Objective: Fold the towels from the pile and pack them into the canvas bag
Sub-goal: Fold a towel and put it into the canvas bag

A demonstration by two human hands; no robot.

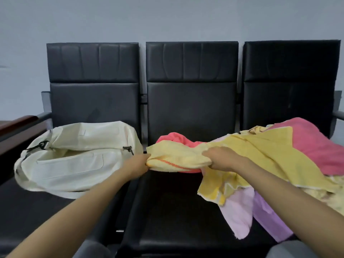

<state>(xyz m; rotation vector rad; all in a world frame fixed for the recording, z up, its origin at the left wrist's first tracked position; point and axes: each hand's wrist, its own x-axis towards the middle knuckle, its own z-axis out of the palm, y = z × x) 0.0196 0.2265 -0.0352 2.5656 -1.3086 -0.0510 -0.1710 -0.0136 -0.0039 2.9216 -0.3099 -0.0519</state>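
My left hand pinches one bunched end of a soft, orange-stitched yellow towel, though its fingertips are hidden behind the cloth. My right hand curls over the same towel a little further along, knuckles up and fingers closed into the fabric. Between the two grips the towel runs taut, with its long axis left to right above the back of the middle seat of the black padded bench. The rest of it trails off to the right and is still tangled into the pile on the right seat, over a coral-pink towel and beside a lilac towel that hangs off the seat's front edge. The cream canvas bag lies slumped on the left seat with its mouth open upward, just beside my left hand, so that hand is the nearer one for packing. I judge the towel must first come free of the pile and be folded.
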